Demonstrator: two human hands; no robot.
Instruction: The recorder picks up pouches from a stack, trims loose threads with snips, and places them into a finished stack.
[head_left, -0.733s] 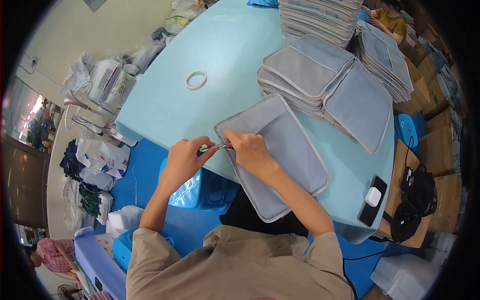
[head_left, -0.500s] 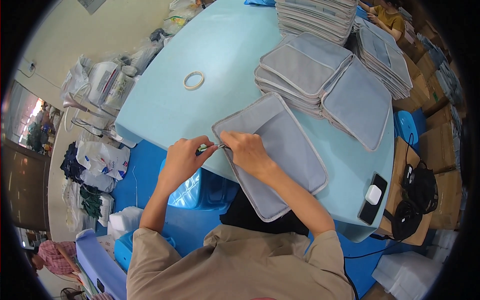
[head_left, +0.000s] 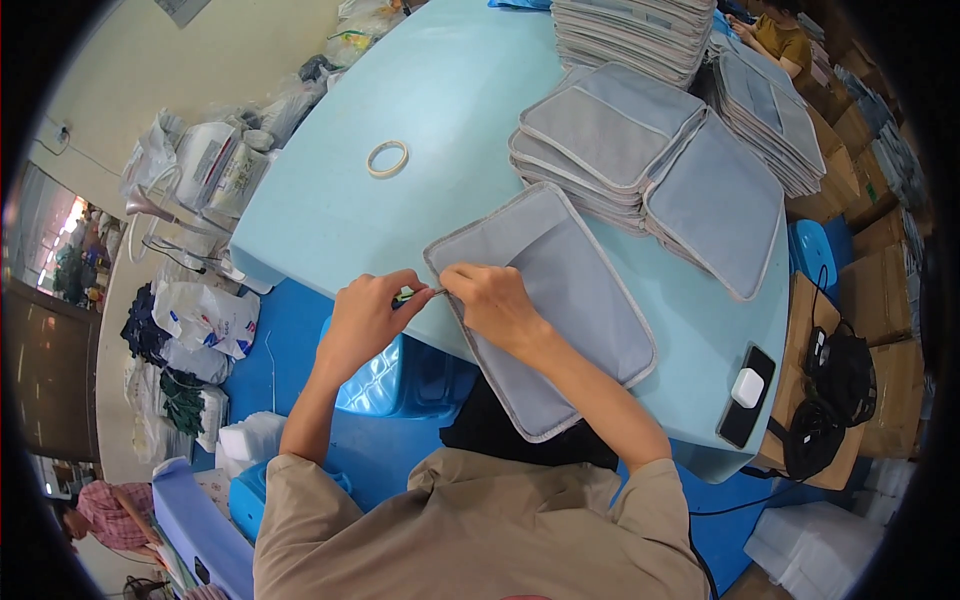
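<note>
A flat grey fabric pouch (head_left: 570,290) with pale piped edges and a pocket panel lies tilted across the table's near edge, its lower corner hanging over. My right hand (head_left: 490,300) is closed in a pinch on the pouch's left edge, near its upper left corner. Just beside it, my left hand (head_left: 372,305) is closed around a small green tool with a metal tip (head_left: 404,297), mostly hidden by the fingers. That tip points at the pouch's edge between my two hands.
On the pale blue table (head_left: 320,220) lies a tape roll (head_left: 387,159). Stacked grey pouches (head_left: 610,130) stand at the far right. A phone with a white case on it (head_left: 746,395) sits near the right edge. A blue stool (head_left: 400,380) stands below. Co-workers are at upper right and lower left.
Both hands stay in nearly the same place at the pouch's left edge. The pouch has shifted very slightly upward.
</note>
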